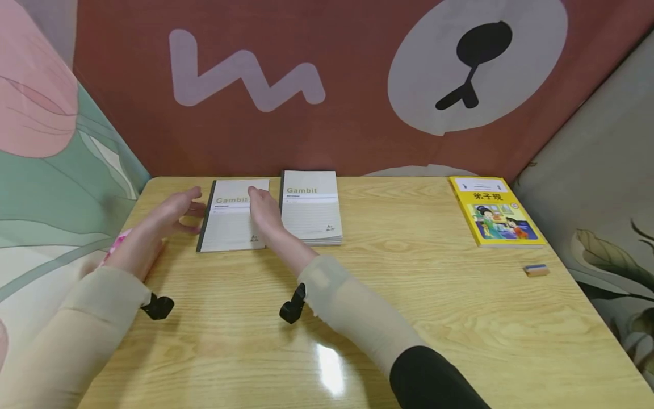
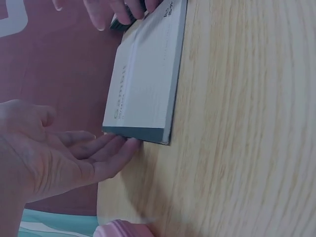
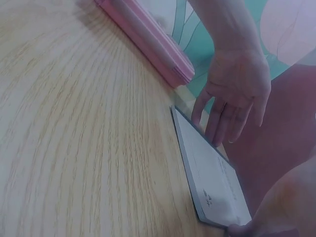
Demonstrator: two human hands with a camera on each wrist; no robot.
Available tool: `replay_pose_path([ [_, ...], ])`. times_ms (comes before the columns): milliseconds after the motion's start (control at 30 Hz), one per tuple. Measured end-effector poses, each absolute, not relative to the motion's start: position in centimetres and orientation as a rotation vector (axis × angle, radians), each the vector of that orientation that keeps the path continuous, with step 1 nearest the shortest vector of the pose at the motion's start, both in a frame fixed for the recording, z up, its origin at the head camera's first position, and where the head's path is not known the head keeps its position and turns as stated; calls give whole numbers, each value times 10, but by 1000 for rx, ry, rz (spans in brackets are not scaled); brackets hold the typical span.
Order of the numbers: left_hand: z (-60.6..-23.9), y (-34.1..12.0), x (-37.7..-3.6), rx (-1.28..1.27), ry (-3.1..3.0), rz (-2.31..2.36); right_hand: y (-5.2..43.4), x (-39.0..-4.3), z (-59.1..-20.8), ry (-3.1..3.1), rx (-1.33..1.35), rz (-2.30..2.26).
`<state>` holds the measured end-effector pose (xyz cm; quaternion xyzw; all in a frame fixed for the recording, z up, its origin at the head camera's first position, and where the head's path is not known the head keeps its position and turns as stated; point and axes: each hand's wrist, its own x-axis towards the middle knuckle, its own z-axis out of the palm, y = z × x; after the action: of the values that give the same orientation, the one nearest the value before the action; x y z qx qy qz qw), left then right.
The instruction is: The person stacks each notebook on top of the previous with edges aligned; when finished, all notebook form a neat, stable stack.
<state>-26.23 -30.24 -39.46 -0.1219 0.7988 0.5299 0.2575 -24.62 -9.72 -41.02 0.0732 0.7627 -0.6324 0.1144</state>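
Sleeves fill the near edge of the table point(image 1: 409, 295). Left hand point(image 1: 171, 213) lies at the left side of the notebook point(image 1: 232, 224); its fingers point(image 2: 106, 150) are straight and a little spread, tips against the dark spine, gripping nothing. Right hand point(image 1: 264, 209) rests on the notebook's right edge, just beside a stack point(image 1: 311, 210) of like notebooks; whether its fingers curl under the cover cannot be told. A pink book point(image 3: 148, 42) lies at the table's left edge, near the left wrist.

Notebook sits far-left on the table, flat, cover up. Long axis runs near to far, title end away from the person, spine to the left, slightly off square with the stack.

Judgement: to square it well, press evenly from both sides with flat fingers, keep it flat on the wood, and avoid nudging the stack.

Further right, well apart: an eraser point(image 1: 536, 270) and, beyond it, a yellow book point(image 1: 493, 213). A cloth wall point(image 1: 306, 85) stands behind.
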Motion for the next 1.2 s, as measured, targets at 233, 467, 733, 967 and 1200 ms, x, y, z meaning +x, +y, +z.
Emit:
replay_pose_path([
  [233,-390,-309,-259,-347,2164,1403,-98,-252,-411,2150,321,-1885],
  [467,-383,-321,-255,-275,2156,1343,-98,-255,-410,1789,529,-2100],
  [733,-380,-331,-254,-258,2208,1274,-99,-254,-409,1715,597,-2119],
  [967,-376,-337,-249,-243,2194,1300,-98,-253,-411,1690,613,-2143],
  [1200,-373,-342,-245,-209,2224,1260,-96,-251,-415,1660,516,-2181],
])
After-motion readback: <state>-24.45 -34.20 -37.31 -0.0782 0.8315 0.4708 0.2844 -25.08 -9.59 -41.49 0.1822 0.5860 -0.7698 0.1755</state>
